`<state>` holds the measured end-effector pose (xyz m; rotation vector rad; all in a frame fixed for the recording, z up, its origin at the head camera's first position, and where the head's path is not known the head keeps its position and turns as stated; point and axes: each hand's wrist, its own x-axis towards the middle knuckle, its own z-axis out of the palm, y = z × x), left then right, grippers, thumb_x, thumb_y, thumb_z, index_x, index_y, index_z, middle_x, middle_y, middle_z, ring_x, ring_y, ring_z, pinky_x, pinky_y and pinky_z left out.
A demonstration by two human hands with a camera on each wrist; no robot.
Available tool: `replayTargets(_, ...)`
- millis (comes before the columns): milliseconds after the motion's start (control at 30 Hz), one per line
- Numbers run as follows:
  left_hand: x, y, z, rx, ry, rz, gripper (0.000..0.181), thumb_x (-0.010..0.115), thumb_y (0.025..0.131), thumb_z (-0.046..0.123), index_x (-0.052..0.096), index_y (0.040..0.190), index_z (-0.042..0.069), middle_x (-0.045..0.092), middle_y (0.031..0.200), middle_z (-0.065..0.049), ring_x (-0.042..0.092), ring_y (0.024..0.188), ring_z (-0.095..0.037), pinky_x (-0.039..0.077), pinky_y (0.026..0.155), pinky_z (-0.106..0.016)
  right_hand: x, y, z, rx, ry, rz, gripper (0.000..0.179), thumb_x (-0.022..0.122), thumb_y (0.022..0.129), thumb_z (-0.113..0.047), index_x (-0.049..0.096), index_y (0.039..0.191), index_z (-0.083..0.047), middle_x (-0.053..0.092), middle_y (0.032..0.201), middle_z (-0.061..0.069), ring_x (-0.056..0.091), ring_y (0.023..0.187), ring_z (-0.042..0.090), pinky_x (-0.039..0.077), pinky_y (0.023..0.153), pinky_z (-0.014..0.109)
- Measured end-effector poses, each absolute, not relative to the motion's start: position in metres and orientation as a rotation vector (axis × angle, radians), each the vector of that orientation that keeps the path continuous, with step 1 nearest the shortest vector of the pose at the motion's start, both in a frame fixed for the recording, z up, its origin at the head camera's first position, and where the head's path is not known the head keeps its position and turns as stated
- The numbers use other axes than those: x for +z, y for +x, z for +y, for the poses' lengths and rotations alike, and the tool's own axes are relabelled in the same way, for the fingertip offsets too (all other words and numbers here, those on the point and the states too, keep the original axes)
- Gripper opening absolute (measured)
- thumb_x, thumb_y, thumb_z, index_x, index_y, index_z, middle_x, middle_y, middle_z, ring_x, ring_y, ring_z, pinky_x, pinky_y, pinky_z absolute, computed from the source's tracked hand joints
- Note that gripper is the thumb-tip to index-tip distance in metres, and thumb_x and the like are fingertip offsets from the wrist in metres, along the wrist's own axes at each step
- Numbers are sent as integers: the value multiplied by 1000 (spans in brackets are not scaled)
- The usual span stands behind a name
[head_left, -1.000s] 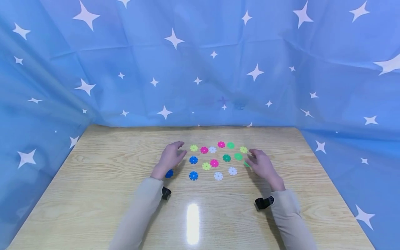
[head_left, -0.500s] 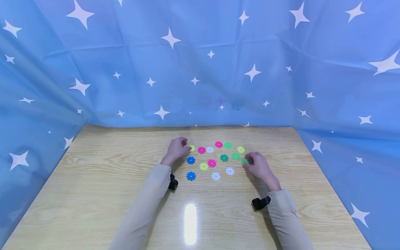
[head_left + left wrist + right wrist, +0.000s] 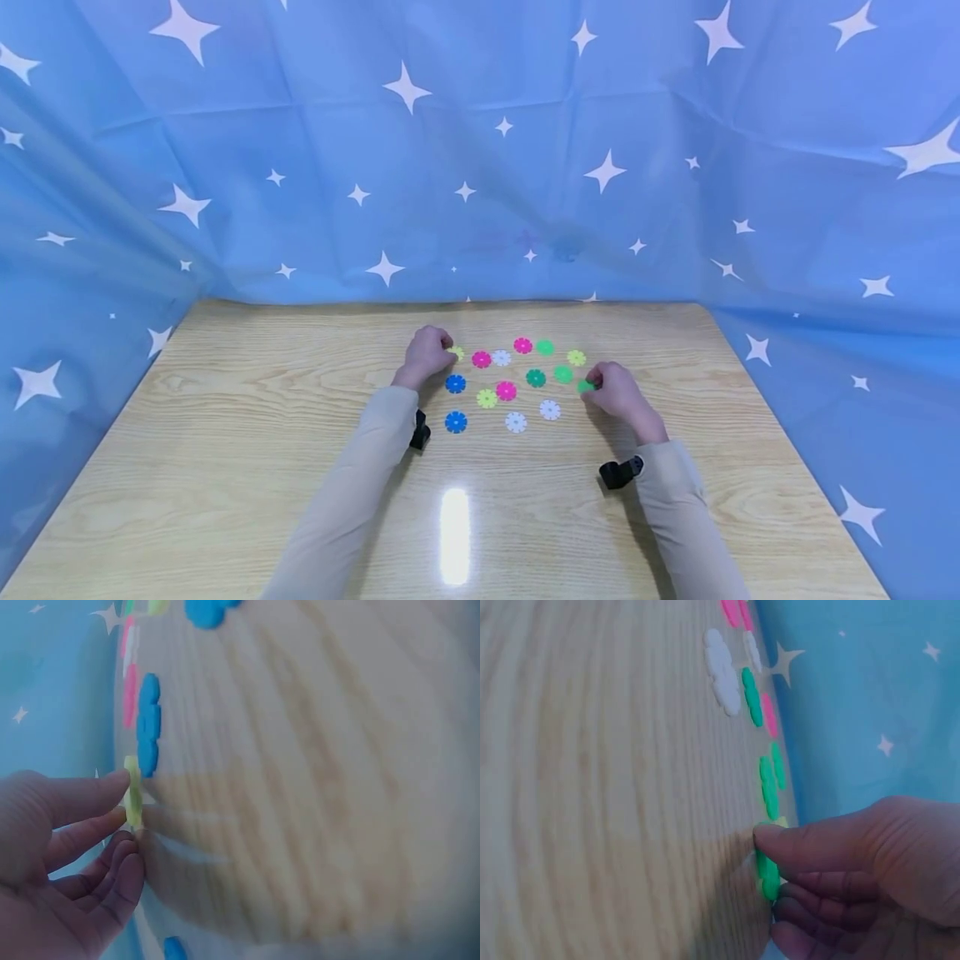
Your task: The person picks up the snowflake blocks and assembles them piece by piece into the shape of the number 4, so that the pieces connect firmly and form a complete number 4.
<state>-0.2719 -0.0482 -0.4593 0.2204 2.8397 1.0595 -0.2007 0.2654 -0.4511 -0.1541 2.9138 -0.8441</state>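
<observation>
Notched plastic flower-shaped discs lie flat in a loose group on the wooden table. At the group's far left, my left hand (image 3: 428, 352) pinches a yellow-green disc (image 3: 133, 802) between thumb and forefinger, the other fingers curled beside it. My right hand (image 3: 617, 392), at the group's right side, holds the edge of a green disc (image 3: 769, 879) with its thumb over it and its fingers behind. Nearest the left hand are a blue disc (image 3: 455, 384) and a pink disc (image 3: 482, 359); another green disc (image 3: 563, 374) is just left of the right hand.
Between the hands lie a dark green disc (image 3: 536, 378), a white disc (image 3: 516, 422), a second blue disc (image 3: 456, 422) and several more. The wooden table (image 3: 225, 467) ends at the back against a blue star-patterned curtain (image 3: 480, 150).
My left hand has moved up and right to the yellow-green disc, its arm now covering the blue disc at the left. My right fingers have closed onto the green disc.
</observation>
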Motion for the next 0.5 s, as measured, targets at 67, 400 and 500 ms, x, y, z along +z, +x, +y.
replayTargets(67, -459, -272, -47, 1049, 212, 2828, 22, 72, 80, 9, 68, 99, -2, 64, 99, -14, 55, 85, -24, 50, 80, -38, -450, -201, 265, -829, -152, 2907, 22, 70, 78, -2, 58, 92, 10, 58, 88, 19, 55, 79, 28, 50, 71, 41)
replayTargets(400, -458, -272, -44, 937, 176, 2846, 24, 76, 77, 11, 64, 95, 1, 61, 93, -10, 55, 83, -24, 50, 76, -36, -453, -200, 266, -825, -129, 2934, 26, 71, 79, -3, 54, 96, 8, 57, 89, 18, 54, 79, 27, 49, 70, 41)
replayTargets(500, -456, -270, -45, 933, 196, 2840, 25, 76, 76, 10, 60, 93, 3, 60, 90, -10, 53, 80, -24, 49, 73, -35, -455, -198, 265, -870, -119, 2953, 27, 71, 79, -3, 53, 97, 6, 57, 88, 17, 54, 79, 27, 48, 70, 40)
